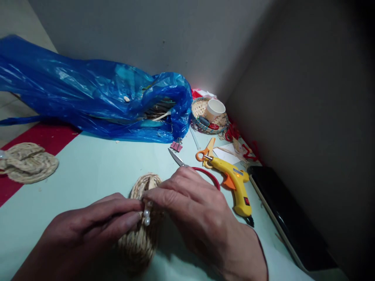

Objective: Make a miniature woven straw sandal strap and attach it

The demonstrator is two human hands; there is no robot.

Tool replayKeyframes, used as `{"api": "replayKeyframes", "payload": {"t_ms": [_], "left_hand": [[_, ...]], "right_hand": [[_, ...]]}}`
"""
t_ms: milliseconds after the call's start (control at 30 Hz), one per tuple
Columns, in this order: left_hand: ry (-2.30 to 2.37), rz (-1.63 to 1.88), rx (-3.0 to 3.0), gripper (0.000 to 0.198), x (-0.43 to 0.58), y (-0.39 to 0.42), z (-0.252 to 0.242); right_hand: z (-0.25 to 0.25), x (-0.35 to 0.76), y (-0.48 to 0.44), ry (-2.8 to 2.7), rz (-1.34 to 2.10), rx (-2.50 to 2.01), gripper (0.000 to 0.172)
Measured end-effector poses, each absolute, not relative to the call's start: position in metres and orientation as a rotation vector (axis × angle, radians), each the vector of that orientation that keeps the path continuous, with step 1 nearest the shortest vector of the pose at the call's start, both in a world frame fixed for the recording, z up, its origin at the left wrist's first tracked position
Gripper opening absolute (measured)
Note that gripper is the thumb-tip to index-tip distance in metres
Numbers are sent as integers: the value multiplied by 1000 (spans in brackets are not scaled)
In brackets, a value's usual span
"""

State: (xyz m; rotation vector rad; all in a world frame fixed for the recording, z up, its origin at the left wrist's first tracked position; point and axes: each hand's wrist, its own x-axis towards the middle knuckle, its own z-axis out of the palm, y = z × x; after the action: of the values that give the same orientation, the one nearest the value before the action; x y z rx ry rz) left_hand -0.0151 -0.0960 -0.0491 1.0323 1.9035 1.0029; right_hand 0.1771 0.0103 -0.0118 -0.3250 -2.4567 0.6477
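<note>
A woven straw slipper (137, 246) lies between my hands on the pale green surface, its near end in shadow. White pearl beads (147, 217) sit in a short row on its upper part. My left hand (96, 222) pinches the slipper's upper beside the beads with thumb and forefinger. From the right, my right hand (202, 218) is closed at the top of the bead row, fingertips meeting those of the left. What exactly lies between the right fingertips is hidden. Just beyond the right hand are scissors (206, 171) with red handles, partly covered.
A yellow hot glue gun (234, 179) lies right, near orange-handled scissors (206, 154) and a black phone-like slab (290, 218). Behind are a pink binder clip (176, 145), a basket (199, 107) holding a paper cup (215, 109), and a blue plastic bag (96, 89). Another woven slipper (32, 162) lies left.
</note>
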Motion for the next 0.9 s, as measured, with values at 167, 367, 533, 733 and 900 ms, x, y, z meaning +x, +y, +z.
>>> {"api": "replayKeyframes", "payload": {"t_ms": [167,367,533,733,900], "left_hand": [[1911,1019,987,14,-12,-95,-45],[1945,1094,879,15,-10,-90,-35],[1966,1124,863,15,-10,-89,-32],[1916,1166,817,15,-9,-90,-33],[1911,1152,834,15,-9,-90,-33]], "right_hand": [[-10,181,14,-2388,625,-335,30],[-7,174,4,-2368,439,-324,26],[-5,168,-5,-2444,133,-239,33],[-7,168,-6,-2435,171,-265,33],[-10,168,-10,-2410,237,-309,31]]}}
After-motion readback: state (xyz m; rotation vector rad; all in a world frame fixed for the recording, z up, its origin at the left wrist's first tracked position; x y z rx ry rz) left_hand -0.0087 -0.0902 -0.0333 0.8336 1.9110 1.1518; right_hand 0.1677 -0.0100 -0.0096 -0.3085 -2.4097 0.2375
